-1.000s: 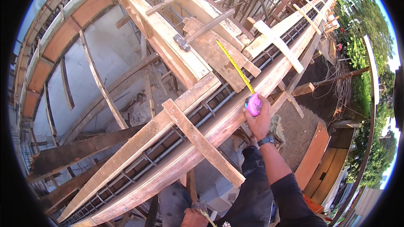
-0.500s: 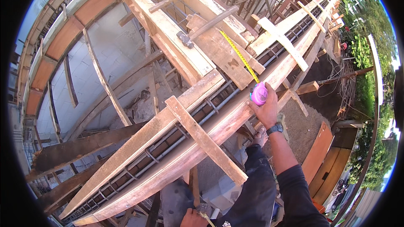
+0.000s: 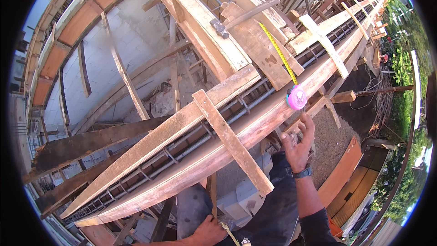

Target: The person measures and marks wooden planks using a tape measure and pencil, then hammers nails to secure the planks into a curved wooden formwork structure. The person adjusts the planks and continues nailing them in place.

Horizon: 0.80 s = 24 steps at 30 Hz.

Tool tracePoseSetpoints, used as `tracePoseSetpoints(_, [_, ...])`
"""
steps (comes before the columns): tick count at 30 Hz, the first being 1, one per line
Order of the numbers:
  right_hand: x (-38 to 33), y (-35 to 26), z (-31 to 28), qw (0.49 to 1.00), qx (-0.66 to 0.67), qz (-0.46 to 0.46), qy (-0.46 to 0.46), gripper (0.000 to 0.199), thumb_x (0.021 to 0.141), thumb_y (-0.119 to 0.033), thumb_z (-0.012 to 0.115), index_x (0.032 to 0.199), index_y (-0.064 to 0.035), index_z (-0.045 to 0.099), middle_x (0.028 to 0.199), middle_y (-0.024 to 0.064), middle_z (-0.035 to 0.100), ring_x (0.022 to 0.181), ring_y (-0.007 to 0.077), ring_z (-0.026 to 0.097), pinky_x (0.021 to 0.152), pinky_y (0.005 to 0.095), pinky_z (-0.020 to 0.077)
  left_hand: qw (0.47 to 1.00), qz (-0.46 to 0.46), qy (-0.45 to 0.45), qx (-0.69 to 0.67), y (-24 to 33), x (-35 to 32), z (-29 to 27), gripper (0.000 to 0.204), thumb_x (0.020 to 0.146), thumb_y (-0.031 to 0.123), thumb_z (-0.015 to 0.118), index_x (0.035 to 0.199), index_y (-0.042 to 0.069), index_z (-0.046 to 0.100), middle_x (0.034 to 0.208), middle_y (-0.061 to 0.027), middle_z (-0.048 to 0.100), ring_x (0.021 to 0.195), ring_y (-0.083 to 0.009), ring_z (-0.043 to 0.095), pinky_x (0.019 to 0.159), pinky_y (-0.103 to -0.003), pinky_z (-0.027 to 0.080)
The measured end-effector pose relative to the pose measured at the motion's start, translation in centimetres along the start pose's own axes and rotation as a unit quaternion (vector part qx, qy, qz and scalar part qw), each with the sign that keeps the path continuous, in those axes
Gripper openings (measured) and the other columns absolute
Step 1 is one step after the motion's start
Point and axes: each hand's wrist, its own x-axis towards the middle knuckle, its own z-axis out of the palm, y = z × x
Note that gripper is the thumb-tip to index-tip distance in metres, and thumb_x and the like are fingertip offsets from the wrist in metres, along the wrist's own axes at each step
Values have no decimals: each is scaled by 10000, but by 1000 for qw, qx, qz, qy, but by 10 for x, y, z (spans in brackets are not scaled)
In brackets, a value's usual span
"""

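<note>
Between the two hands a short wooden cross-piece slants over the long timber form, left of the right hand and above the left hand. A rebar cage runs in the channel beyond both hands. Farther out from the right hand, up and to its left, a wide brown board bridges that channel; past it a dark hammer head sits on a timber, with a rough stick running off from beside it. A paler cross-piece stands ahead and to the right of the right hand, and loose gravel spreads to that hand's right.

The tape measure has its pink case at the timber's edge, just ahead of the right fingertips. Its yellow blade points away from that hand, up and leftward over the brown board, its long axis crossing the channel rather than following it.

The right hand is loosely bent, thumb and fingers parted, nothing between them. The left hand is low and curled beside a narrow wooden upright; I cannot tell whether it pinches anything
</note>
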Motion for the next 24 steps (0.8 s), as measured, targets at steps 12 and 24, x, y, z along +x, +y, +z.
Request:
tracePoseSetpoints(12, [-199,-97,-4,839,194,144,-488,488,1014,-309,671,1393,-13,583,1341,177,602,1230,218,598,1040,356,481,992,-58,-96,-62,-8,4,-11,152,825,189,622,876,90,726,833,-73,721,885,-247,697,896,-405,467])
tracePoseSetpoints(24, [-268,-94,23,641,297,523,-478,463,1108,-351,503,1457,-49,528,1310,65,609,1217,145,558,1066,298,442,991,-97,17,-94,1,-9,-8,164,860,165,588,996,130,672,966,-98,695,953,-274,663,943,-508,433])
